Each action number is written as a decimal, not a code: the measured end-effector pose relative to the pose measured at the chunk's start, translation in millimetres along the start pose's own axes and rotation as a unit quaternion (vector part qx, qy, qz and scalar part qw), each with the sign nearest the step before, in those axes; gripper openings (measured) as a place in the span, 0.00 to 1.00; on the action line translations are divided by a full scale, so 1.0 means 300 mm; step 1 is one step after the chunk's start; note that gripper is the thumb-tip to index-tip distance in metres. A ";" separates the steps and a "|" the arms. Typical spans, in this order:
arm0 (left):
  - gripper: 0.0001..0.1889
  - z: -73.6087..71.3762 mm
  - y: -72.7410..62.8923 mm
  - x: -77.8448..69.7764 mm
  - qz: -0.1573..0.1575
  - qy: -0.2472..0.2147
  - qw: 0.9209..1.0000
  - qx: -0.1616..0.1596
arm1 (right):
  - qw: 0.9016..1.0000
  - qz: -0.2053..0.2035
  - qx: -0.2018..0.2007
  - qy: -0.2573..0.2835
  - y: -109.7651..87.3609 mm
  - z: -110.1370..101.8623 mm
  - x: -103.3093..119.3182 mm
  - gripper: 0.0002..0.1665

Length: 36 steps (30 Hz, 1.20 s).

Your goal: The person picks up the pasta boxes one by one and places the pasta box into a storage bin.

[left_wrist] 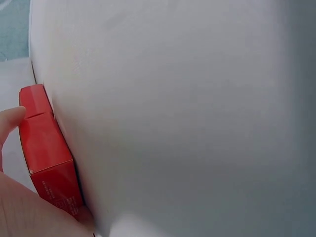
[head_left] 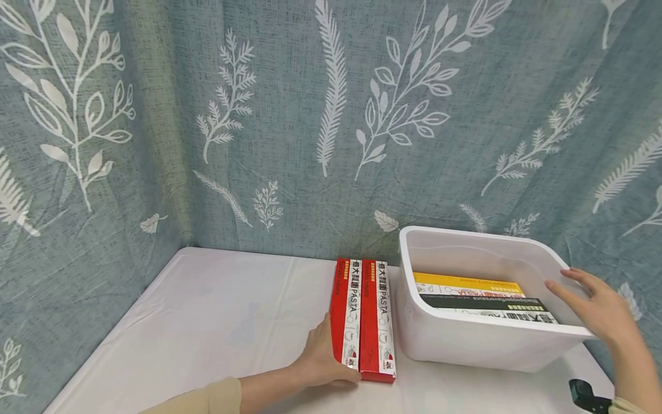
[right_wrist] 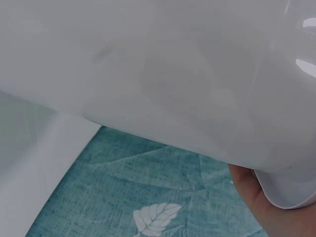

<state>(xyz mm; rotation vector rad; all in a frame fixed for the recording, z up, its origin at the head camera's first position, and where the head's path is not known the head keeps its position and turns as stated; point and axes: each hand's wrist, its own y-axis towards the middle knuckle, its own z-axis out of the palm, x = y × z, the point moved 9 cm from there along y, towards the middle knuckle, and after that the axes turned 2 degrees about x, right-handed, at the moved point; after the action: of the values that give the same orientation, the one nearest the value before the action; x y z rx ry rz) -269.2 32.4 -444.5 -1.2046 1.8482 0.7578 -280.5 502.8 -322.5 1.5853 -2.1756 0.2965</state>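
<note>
Two red and white pasta boxes lie side by side on the white table. At the left pasta box [head_left: 345,305], my left hand [head_left: 324,356] holds the near left corner, thumb at the near end and fingers along the left side. The right pasta box [head_left: 374,316] lies close beside it. My right hand [head_left: 600,305] grips the right rim of a white plastic tub [head_left: 481,339]; the right wrist view shows fingers [right_wrist: 247,185] around that rim. Inside the tub stand a yellow pasta box [head_left: 465,283] and a black pasta box [head_left: 481,302], partly hidden by its front wall.
A blue-green curtain [head_left: 289,144] with white leaf prints hangs behind and beside the table [head_left: 227,310]. The tub stands close to the right of the red boxes. A small black device [head_left: 584,394] sits at the right wrist.
</note>
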 end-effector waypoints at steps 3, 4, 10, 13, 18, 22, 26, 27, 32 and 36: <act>0.55 -0.010 0.004 0.006 0.007 -0.007 1.000 -0.004 | 1.000 0.000 0.000 0.000 -0.012 -0.005 0.015 0.52; 0.54 -0.014 0.005 0.008 0.008 -0.008 1.000 -0.006 | 1.000 -0.001 0.000 -0.001 -0.012 -0.005 0.016 0.52; 0.54 -0.036 -0.004 0.018 0.001 -0.037 0.999 -0.006 | 1.000 -0.002 -0.002 0.000 -0.002 0.000 0.006 0.52; 0.58 -0.047 -0.014 0.026 -0.020 -0.063 0.998 -0.005 | 1.000 0.003 -0.005 0.000 0.000 0.002 0.000 0.52; 0.61 -0.068 -0.031 0.039 -0.049 -0.096 0.994 -0.010 | 1.000 0.001 -0.001 0.002 -0.006 -0.001 0.005 0.52; 0.58 -0.086 -0.035 0.045 -0.052 -0.117 0.992 -0.021 | 1.000 0.001 -0.001 0.001 -0.012 -0.003 0.011 0.52; 0.56 -0.108 -0.037 0.043 -0.054 -0.125 0.990 -0.041 | 1.000 0.000 -0.002 0.002 -0.015 -0.002 0.012 0.51; 0.56 -0.114 -0.037 0.041 -0.054 -0.127 0.989 -0.046 | 1.000 0.000 -0.002 0.002 -0.015 -0.002 0.012 0.51; 0.54 -0.137 -0.038 0.029 -0.045 -0.142 0.987 -0.061 | 1.000 -0.004 -0.004 0.001 -0.015 -0.002 0.012 0.51; 0.54 -0.149 -0.034 0.027 -0.047 -0.155 0.984 -0.068 | 1.000 -0.002 -0.004 0.002 -0.014 -0.003 0.011 0.52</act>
<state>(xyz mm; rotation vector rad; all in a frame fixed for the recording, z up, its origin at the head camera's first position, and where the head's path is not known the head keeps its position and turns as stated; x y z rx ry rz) -274.5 -11.3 -429.0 -1.1748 1.4942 0.9722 -277.2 498.9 -320.4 1.5831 -2.1679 0.2895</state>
